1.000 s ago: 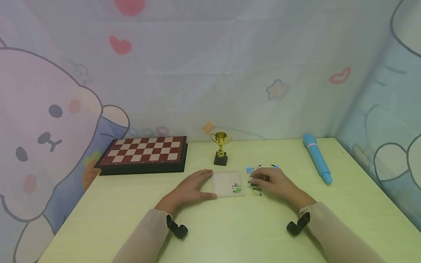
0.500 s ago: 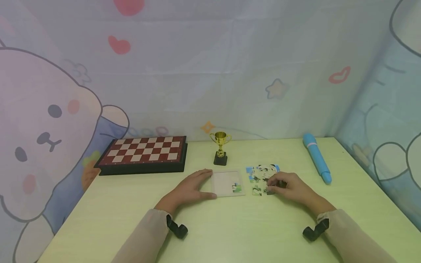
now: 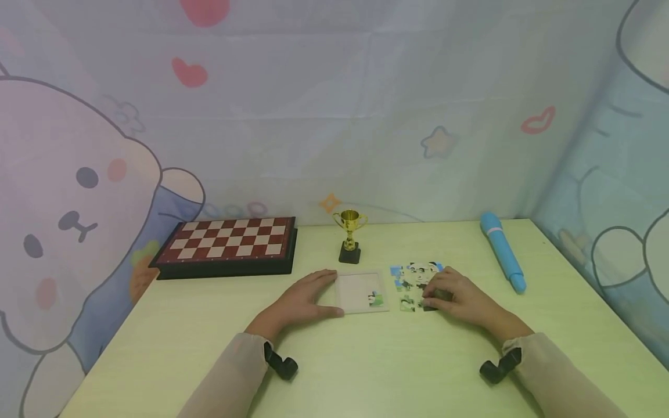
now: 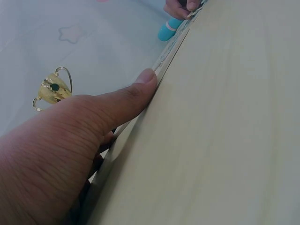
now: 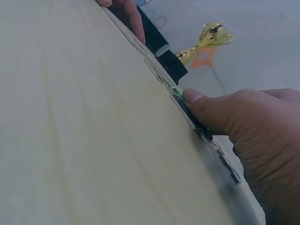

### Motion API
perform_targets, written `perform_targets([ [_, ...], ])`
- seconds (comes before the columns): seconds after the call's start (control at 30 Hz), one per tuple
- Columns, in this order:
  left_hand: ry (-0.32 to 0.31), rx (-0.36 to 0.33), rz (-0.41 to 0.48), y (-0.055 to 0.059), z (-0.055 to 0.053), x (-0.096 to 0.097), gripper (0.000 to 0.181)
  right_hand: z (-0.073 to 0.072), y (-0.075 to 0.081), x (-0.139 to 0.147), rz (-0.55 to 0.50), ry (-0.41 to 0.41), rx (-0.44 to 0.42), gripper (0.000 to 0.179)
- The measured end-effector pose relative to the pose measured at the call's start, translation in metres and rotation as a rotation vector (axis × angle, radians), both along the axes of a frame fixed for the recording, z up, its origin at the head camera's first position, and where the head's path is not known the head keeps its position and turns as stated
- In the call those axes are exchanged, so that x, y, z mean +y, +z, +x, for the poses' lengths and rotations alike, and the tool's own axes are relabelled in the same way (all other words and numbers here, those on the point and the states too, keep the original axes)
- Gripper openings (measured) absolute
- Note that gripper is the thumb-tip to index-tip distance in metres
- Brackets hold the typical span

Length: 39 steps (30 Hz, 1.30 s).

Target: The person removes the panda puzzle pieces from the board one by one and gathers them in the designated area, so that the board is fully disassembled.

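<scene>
In the head view my left hand (image 3: 300, 302) rests at the left side of a shallow white puzzle tray (image 3: 352, 292), thumb and fingers spread along it. A green-and-white puzzle piece (image 3: 375, 298) lies in the tray's near right corner. To the right, several panda puzzle pieces (image 3: 407, 280) lie grouped on the table. Over their near right part, the thumb and fingers of my right hand (image 3: 455, 296) pinch a dark-edged puzzle piece (image 3: 430, 306), partly hidden by the fingers. In the right wrist view my thumb (image 5: 199, 104) touches that piece.
A red-and-white chessboard box (image 3: 225, 247) stands at the back left. Behind the tray is a small gold trophy cup (image 3: 350, 232) on a black base. A blue stick-shaped object (image 3: 503, 249) lies at the right, and a printed cloth (image 3: 366, 116) hangs behind the table.
My right hand has moved right and slightly nearer, from the left side of the grouped pieces to their near right part, uncovering pieces. My left hand has stayed at the tray.
</scene>
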<state>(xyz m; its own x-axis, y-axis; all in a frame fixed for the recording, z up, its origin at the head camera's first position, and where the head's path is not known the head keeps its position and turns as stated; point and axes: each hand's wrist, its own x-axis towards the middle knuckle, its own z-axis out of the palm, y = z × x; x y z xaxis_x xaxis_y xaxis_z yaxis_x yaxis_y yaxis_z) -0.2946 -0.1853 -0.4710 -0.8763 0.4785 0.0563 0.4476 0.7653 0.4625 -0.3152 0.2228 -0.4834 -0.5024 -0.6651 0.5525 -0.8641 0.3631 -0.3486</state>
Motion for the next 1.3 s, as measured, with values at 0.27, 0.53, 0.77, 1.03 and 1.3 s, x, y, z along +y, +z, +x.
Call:
perform_targets([
  [0.27,0.002,-0.013,0.004,0.0027,0.0019,0.0006,0.095,0.0005,-0.0004,0.0005,0.016,-0.019,0.013,0.021],
  [0.53,0.010,-0.010,0.009,0.0018,0.0009,0.0008,0.094,-0.0006,-0.0024,0.0013,0.013,-0.027,0.008,0.022],
  [0.77,0.012,-0.009,0.008,0.0017,0.0007,0.0006,0.094,-0.0007,-0.0017,0.0008,0.010,-0.017,0.003,0.020],
  [1.03,0.013,-0.012,0.003,0.0015,0.0013,0.0006,0.095,0.0014,-0.0009,0.0004,0.010,-0.030,-0.006,0.019],
  [1.3,0.018,-0.010,0.007,-0.0004,0.0021,0.0001,0.095,0.0000,-0.0024,-0.0002,-0.016,-0.025,-0.007,0.019],
])
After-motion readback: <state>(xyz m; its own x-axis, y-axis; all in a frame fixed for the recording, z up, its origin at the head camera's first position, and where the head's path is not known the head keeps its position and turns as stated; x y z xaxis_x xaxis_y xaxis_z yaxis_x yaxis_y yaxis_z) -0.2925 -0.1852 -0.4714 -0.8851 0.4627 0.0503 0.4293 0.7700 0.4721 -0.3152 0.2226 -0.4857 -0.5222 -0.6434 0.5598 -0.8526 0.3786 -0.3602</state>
